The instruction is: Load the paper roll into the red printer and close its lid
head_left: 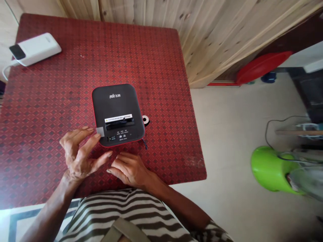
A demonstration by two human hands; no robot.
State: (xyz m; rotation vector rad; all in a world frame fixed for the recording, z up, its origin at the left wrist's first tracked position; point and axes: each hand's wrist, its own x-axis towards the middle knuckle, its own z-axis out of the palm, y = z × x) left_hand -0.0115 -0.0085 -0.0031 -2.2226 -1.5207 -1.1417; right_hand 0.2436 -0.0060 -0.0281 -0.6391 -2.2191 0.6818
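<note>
Black device [113,107] sat left of frame centre; left hand [77,159] spread, index tip at its grey tape [101,130]; right hand [131,169] curled, couldn't tell if gripping anything. Tape work probably needed light force, device braced.

Wood wall [214,37] beyond the hands [130,169]
Red table [161,60] beneath; pale floor [227,124] to their right, glare [6,215] left.
</note>
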